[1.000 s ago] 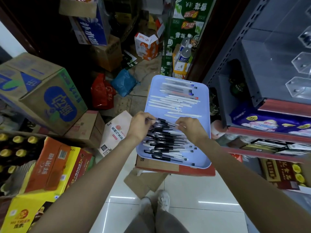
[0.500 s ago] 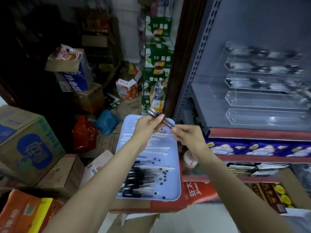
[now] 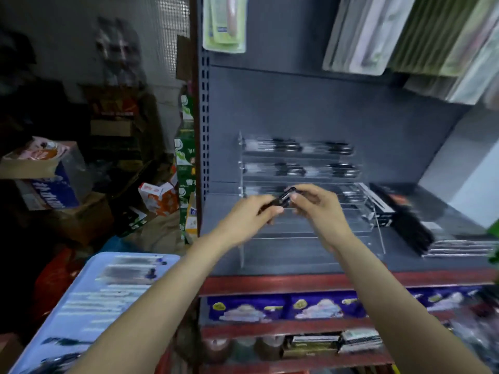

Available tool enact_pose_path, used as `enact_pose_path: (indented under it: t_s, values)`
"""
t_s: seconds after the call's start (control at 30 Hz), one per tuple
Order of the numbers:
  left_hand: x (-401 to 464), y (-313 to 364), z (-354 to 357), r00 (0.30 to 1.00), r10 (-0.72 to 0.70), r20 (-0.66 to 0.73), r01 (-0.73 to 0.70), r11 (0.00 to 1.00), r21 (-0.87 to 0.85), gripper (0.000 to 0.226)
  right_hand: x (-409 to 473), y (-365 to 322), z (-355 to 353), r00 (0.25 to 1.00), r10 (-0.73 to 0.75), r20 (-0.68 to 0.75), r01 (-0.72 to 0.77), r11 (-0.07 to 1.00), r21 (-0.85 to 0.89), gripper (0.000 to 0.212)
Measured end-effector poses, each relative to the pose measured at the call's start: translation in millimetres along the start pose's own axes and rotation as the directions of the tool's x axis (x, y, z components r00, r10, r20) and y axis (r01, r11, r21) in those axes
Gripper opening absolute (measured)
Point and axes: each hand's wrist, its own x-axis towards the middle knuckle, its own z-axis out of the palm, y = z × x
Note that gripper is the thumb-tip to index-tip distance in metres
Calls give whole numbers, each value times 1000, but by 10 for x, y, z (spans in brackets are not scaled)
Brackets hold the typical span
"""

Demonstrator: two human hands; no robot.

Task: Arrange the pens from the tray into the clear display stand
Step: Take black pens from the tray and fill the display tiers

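Observation:
A clear tiered display stand point(image 3: 305, 233) sits on the grey shelf, its upper tiers filled with dark pens. In front of its middle tiers both hands hold a small bunch of black pens point(image 3: 284, 198). My left hand point(image 3: 249, 218) grips the bunch's lower end; my right hand point(image 3: 316, 205) pinches its upper end. The light blue tray point(image 3: 86, 282) lies at the lower left with white and black pens on it, blurred by motion.
The grey shelf point(image 3: 445, 211) carries dark pen boxes point(image 3: 410, 228) right of the stand. A red-edged lower shelf point(image 3: 297, 282) holds purple packs. Cardboard boxes point(image 3: 51, 182) and bags crowd the floor at left. Packaged goods hang above.
Both hands lifted the bunch of black pens off the tray and carried it up and right to the display stand. The view swung from the tray to the shelf.

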Motion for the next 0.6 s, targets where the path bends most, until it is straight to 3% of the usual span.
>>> enact_pose_path:
  t_s: [0.17, 0.27, 0.37, 0.43, 0.6]
  values:
    - [452, 69, 215, 980, -96, -177, 79, 992, -101, 13, 379, 78, -880, 996, 1, -95, 4, 998, 56, 16]
    - [647, 131, 303, 965, -140, -220, 119, 987, -108, 8, 550, 135, -1196, 997, 30, -77, -27, 999, 33, 14]
    - [900, 241, 379, 943, -134, -304, 147, 989, 21, 10, 701, 223, -1414, 989, -30, -146, 4, 984, -176, 11]
    - [1070, 274, 452, 932, -154, -328, 199, 974, 109, 9, 798, 310, -1590, 971, -70, -227, -8, 946, -325, 22]
    - [1339, 359, 694, 930, -192, -313, 295, 898, 326, 10, 926, 487, -1872, 974, 126, -189, -190, 907, -375, 50]
